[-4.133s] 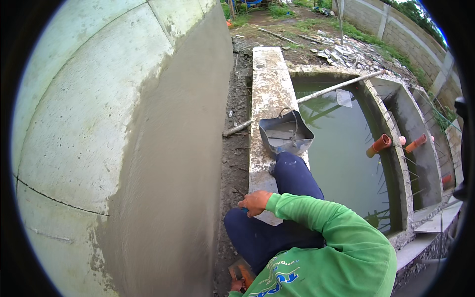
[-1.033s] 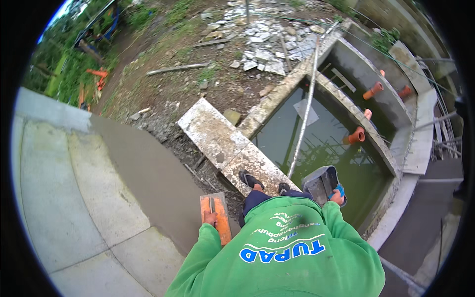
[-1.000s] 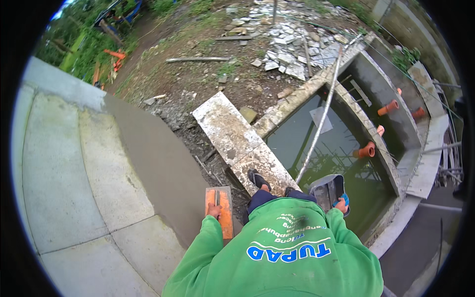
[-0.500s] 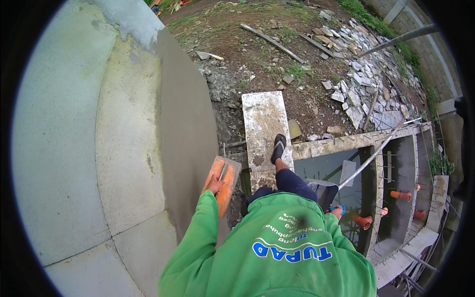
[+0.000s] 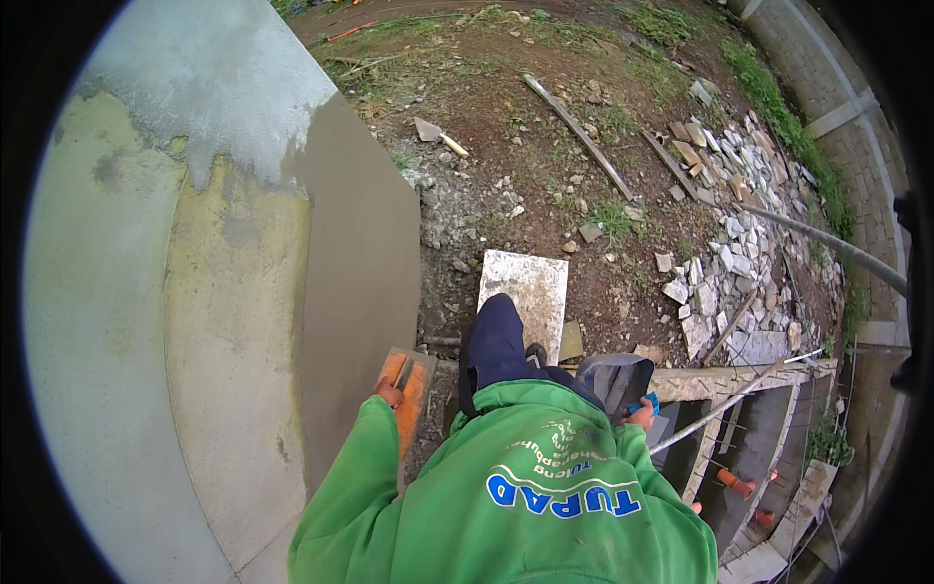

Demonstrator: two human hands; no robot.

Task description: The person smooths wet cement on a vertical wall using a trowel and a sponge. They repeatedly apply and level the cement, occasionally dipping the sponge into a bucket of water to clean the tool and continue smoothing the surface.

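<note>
At 7 o'clock, the left hand [image 5: 388, 393] is wrapped around the grip of an orange float [image 5: 413, 394], held at a slant just beside the damp-looking grey band [image 5: 360, 243] on a wall [image 5: 238, 263]; whether the two touch cannot be told. At 4 o'clock, the right hand [image 5: 641, 417] appears closed at the edge of a dark container [image 5: 613, 378], a blue item [image 5: 639, 402] beside it, though the inside of the grip is hidden. With a navy-clad knee [image 5: 494, 336] bent above a stained slab [image 5: 533, 277] near the centre, the step looks like carrying gear along the wall rather than spreading. A move from here would call for firm footing, a level container and a float clear of the damp face. Blue and white lettering [image 5: 562, 496] crosses the green top [image 5: 525, 545] at 6 o'clock; no maker's mark is legible on either tool. At 12 o'clock, a trowel [image 5: 428, 130] lies on the ground [image 5: 516, 185].
</note>
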